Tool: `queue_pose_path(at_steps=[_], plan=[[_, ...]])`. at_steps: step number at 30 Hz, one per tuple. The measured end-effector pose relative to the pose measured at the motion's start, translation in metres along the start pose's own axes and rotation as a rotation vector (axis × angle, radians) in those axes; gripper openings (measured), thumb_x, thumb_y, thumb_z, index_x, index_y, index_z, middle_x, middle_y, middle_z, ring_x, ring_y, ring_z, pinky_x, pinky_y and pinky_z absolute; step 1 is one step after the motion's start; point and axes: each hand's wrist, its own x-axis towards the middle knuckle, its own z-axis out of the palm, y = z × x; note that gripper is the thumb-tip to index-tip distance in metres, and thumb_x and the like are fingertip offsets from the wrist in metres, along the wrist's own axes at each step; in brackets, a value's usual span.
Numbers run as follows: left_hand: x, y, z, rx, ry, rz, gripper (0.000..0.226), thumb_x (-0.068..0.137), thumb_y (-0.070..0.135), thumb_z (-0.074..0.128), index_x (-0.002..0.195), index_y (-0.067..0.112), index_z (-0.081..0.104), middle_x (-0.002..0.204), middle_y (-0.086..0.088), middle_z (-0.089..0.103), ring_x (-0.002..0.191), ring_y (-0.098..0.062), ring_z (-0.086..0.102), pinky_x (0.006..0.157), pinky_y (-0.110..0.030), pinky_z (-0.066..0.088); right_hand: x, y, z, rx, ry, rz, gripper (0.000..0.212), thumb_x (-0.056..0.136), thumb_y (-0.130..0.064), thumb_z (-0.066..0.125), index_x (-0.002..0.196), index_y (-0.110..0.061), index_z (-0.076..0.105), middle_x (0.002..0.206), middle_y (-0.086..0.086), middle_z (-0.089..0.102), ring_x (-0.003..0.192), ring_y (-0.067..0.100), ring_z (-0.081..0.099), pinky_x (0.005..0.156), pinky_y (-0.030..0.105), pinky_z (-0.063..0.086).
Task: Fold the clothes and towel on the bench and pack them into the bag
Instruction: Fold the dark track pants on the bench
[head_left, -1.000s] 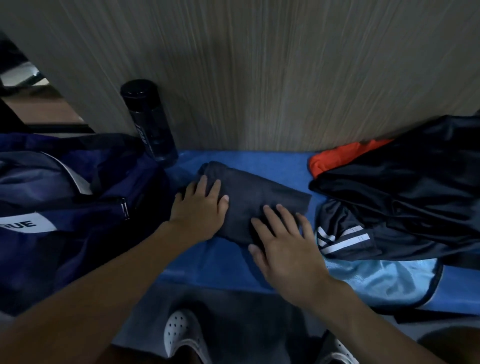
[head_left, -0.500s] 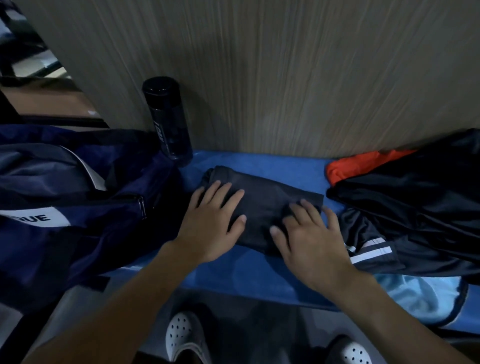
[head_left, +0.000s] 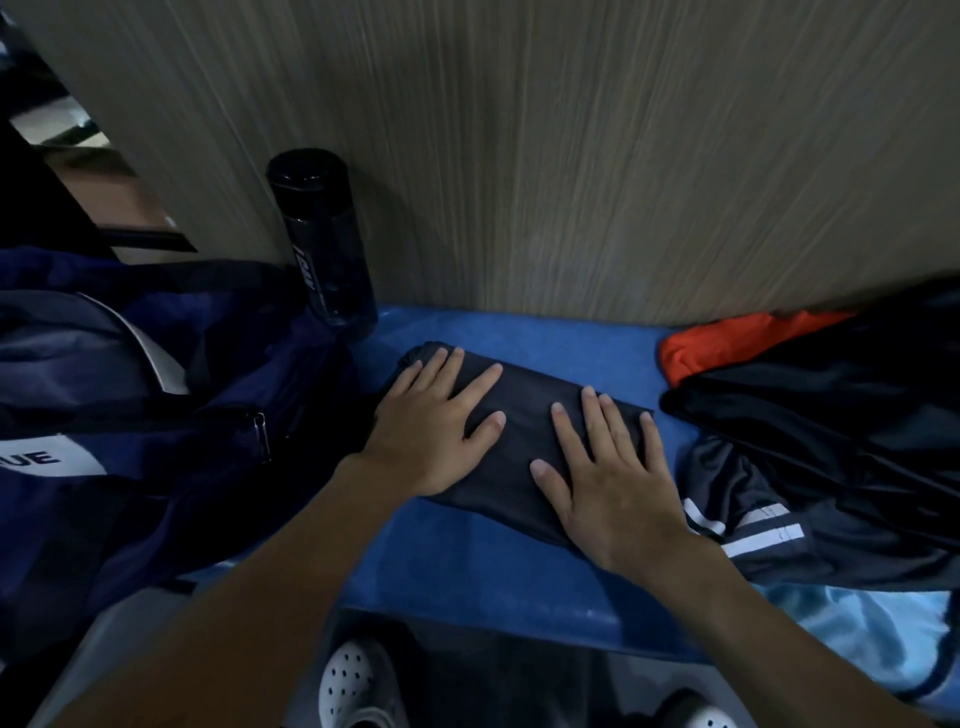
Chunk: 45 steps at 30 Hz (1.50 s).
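A dark, smooth garment (head_left: 524, 410) lies folded into a long flat rectangle on the blue bench (head_left: 467, 571), its long axis running from far left to near right. The left hand (head_left: 431, 431) and right hand (head_left: 608, 483) press flat on it, fingers straight and spread. The navy fabric bag (head_left: 130, 389) sits left; crumpled clothes (head_left: 831, 441) lie right.

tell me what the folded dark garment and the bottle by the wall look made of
Folded dark garment: probably thin synthetic sportswear fabric, smooth with a faint sheen and crisp flat folds. Bottle: seemingly dark translucent plastic, glossy, highlights glinting on its cap and body.
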Motion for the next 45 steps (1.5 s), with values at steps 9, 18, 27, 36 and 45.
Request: queue_pose_path(at_steps=[9, 18, 27, 36, 45], plan=[[-0.046, 0.001, -0.020, -0.069, 0.022, 0.135, 0.073, 0.091, 0.059, 0.001, 0.158, 0.033, 0.011, 0.167, 0.002, 0.003, 0.153, -0.011, -0.008, 0.123, -0.032, -0.005, -0.039, -0.021, -0.009, 0.010, 0.119, -0.197, 0.059, 0.099, -0.054, 0.025, 0.148, -0.024, 0.040, 0.151, 0.010, 0.041, 0.125, 0.031, 0.049, 0.097, 0.052, 0.042], [-0.035, 0.005, 0.003, 0.011, 0.055, 0.018, 0.070, 0.094, 0.058, -0.002, 0.158, 0.030, 0.004, 0.167, -0.008, 0.002, 0.154, -0.020, -0.006, 0.124, -0.040, -0.005, -0.004, -0.008, -0.013, 0.001, 0.106, -0.046, 0.055, 0.095, -0.044, 0.028, 0.140, -0.022, 0.051, 0.152, 0.008, 0.041, 0.141, 0.028, 0.038, 0.112, 0.056, 0.029], [-0.042, 0.011, 0.010, 0.033, 0.090, 0.000, 0.064, 0.098, 0.058, 0.005, 0.158, 0.034, 0.008, 0.167, -0.007, 0.008, 0.154, -0.029, 0.001, 0.124, -0.049, 0.004, 0.008, -0.002, -0.005, 0.145, 0.019, -0.146, 0.076, 0.084, -0.064, -0.017, 0.154, -0.039, -0.002, 0.164, -0.006, -0.008, 0.149, 0.010, -0.013, 0.122, 0.041, -0.005], [-0.003, -0.009, 0.014, 0.009, 0.072, -0.015, 0.067, 0.093, 0.061, 0.004, 0.157, 0.039, -0.001, 0.167, -0.002, -0.006, 0.153, -0.022, -0.014, 0.123, -0.047, -0.004, 0.026, -0.008, -0.012, 0.071, 0.261, -0.098, 0.056, 0.099, -0.050, 0.024, 0.133, -0.021, 0.057, 0.128, 0.002, 0.056, 0.112, 0.023, 0.053, 0.090, 0.040, 0.040], [0.019, -0.009, 0.009, -0.033, 0.073, -0.074, 0.074, 0.087, 0.066, -0.001, 0.157, 0.040, -0.001, 0.167, -0.001, -0.007, 0.152, -0.023, -0.013, 0.123, -0.046, -0.008, 0.047, 0.000, -0.009, 0.098, 0.167, -0.103, 0.067, 0.097, -0.057, 0.010, 0.150, -0.024, 0.036, 0.154, 0.000, 0.038, 0.140, 0.017, 0.035, 0.115, 0.043, 0.022]])
